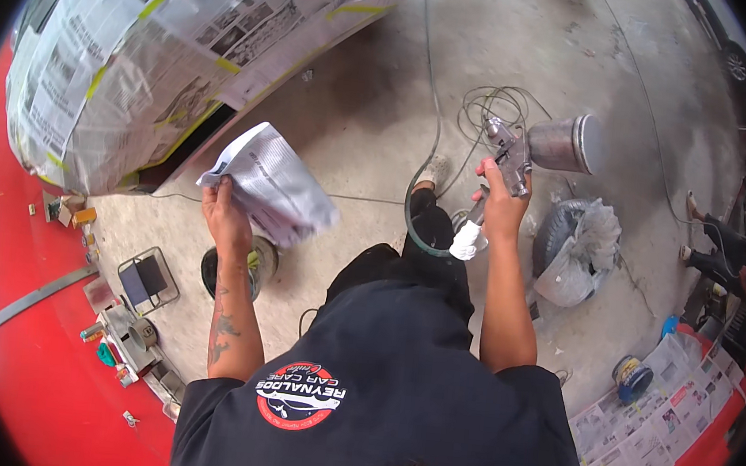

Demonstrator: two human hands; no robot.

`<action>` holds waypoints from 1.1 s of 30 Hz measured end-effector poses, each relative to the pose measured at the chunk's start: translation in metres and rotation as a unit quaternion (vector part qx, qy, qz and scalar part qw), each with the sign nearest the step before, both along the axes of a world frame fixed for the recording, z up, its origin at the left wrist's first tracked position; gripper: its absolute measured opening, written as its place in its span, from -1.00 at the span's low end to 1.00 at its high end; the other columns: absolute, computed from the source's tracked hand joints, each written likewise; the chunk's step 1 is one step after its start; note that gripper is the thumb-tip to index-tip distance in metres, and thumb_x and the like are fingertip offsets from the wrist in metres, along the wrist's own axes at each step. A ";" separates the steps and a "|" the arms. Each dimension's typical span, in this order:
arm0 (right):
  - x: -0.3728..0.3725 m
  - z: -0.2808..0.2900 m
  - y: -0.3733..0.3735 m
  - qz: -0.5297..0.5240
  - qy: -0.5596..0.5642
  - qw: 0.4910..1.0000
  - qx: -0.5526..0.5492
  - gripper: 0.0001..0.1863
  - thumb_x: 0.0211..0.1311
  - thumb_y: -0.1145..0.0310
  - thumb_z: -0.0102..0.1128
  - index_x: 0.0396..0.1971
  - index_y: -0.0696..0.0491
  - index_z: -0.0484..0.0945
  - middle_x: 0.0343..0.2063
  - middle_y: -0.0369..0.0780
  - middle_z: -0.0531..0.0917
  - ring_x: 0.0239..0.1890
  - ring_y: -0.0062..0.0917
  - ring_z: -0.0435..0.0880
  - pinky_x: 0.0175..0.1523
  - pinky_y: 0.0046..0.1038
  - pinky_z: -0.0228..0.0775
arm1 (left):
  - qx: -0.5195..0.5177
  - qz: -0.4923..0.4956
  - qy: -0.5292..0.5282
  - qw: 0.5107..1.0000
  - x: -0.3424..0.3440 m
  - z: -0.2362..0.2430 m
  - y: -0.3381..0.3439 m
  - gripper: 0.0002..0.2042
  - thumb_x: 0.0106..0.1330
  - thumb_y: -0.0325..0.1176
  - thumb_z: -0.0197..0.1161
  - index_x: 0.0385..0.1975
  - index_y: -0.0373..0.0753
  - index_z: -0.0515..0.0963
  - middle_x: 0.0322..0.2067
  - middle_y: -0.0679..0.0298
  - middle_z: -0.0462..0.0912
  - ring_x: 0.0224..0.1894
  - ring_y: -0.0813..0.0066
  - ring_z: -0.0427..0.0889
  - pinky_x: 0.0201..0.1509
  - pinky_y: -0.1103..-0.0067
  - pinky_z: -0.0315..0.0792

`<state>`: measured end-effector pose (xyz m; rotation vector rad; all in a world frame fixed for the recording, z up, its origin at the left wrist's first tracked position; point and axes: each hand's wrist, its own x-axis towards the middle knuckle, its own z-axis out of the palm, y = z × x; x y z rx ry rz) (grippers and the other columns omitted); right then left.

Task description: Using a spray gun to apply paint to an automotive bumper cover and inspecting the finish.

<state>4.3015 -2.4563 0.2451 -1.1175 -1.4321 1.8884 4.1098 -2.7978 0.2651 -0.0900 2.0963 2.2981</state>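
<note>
My left hand [227,217] is closed on the edge of a folded sheet of newspaper [273,180], its far corner blurred by motion. My right hand [505,207] grips a metal spray gun [510,156] by its handle, held up and away from my body. A silver paint cup [565,143] is attached to the gun. White wrapping [466,240] covers the lower end of the handle, where a green-grey air hose [413,223] seems to join. Below my left forearm stands a dark bucket [211,270], partly hidden by the arm and paper.
A car body [171,56] covered in newspaper and yellow-green tape fills the upper left. Hose coils [490,110] lie on the concrete. A bin with a plastic liner [577,255] stands to the right. Newspapers [639,434] and a blue-rimmed tub [632,377] sit lower right; another person [730,255] is at far right.
</note>
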 end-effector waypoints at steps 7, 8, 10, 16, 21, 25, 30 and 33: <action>-0.125 -0.087 0.052 0.018 0.061 0.994 -0.084 -0.62 0.31 0.38 0.18 0.11 0.11 0.45 -0.16 -0.21 0.67 -0.09 -0.48 0.68 -0.35 -0.43 0.63 | -0.077 -0.214 -0.085 0.970 -0.062 -0.092 0.158 -0.49 0.44 -0.10 -0.24 -0.22 -0.39 0.61 -0.62 0.26 0.55 -0.53 0.53 0.48 -0.37 0.62 0.34; -0.140 -0.110 0.058 0.036 0.074 0.993 -0.085 -0.59 0.30 0.40 0.18 0.13 0.11 0.44 -0.16 -0.21 0.67 -0.11 -0.49 0.68 -0.38 -0.47 0.60 | -0.088 -0.242 -0.108 0.960 -0.065 -0.116 0.183 -0.45 0.49 -0.04 -0.27 -0.20 -0.39 0.61 -0.66 0.26 0.51 -0.61 0.54 0.46 -0.48 0.60 0.30; -0.163 -0.145 0.069 0.057 0.043 0.995 -0.074 -0.59 0.28 0.40 0.19 0.12 0.11 0.45 -0.16 -0.22 0.67 -0.12 -0.49 0.68 -0.40 -0.49 0.58 | -0.150 -0.313 -0.123 0.930 -0.070 -0.174 0.224 -0.61 0.51 -0.20 -0.14 -0.05 -0.29 0.61 -0.62 0.37 0.50 -0.60 0.66 0.40 -0.49 0.66 0.29; -0.224 -0.286 0.081 0.108 0.024 0.992 -0.053 -0.64 0.20 0.42 0.24 0.00 0.17 0.51 -0.19 -0.22 0.68 -0.19 -0.51 0.70 -0.49 -0.55 0.50 | -0.124 -0.494 -0.190 0.839 -0.083 -0.327 0.270 -0.74 0.44 -0.34 0.16 0.04 -0.25 0.60 -0.40 0.48 0.61 -0.40 0.83 0.45 -0.36 0.76 0.35; -0.228 -0.348 0.070 0.126 0.019 0.990 0.062 -0.72 0.17 0.45 0.26 -0.14 0.24 0.55 -0.25 -0.17 0.69 -0.32 -0.55 0.70 -0.53 -0.59 0.42 | -0.050 -0.545 -0.215 0.809 -0.088 -0.404 0.274 -0.73 0.40 -0.32 0.24 -0.01 -0.32 0.62 -0.37 0.39 0.67 -0.36 0.75 0.52 -0.27 0.68 0.44; -0.229 -0.344 0.061 0.145 0.061 0.984 0.088 -0.70 0.15 0.47 0.26 -0.11 0.21 0.54 -0.31 -0.20 0.67 -0.39 -0.62 0.66 -0.54 -0.63 0.39 | -0.001 -0.602 -0.190 0.776 -0.103 -0.427 0.265 -0.73 0.38 -0.33 0.26 -0.01 -0.33 0.62 -0.34 0.36 0.69 -0.28 0.75 0.54 -0.20 0.68 0.45; -0.214 -0.322 0.039 0.102 0.094 0.977 0.164 -0.53 0.24 0.40 0.26 0.14 0.18 0.46 -0.28 -0.20 0.67 -0.34 -0.61 0.67 -0.52 -0.64 0.40 | -0.024 -0.632 -0.103 0.768 -0.104 -0.406 0.258 -0.76 0.34 -0.30 0.31 -0.13 -0.32 0.65 -0.41 0.41 0.67 -0.35 0.77 0.50 -0.26 0.67 0.40; -0.206 -0.315 0.029 0.102 0.124 0.979 0.125 -0.50 0.23 0.42 0.26 0.17 0.18 0.43 -0.28 -0.19 0.67 -0.34 -0.59 0.67 -0.52 -0.64 0.40 | -0.055 -0.652 -0.040 0.755 -0.102 -0.398 0.250 -0.81 0.33 -0.33 0.30 -0.25 -0.35 0.63 -0.50 0.45 0.59 -0.41 0.76 0.43 -0.32 0.64 0.36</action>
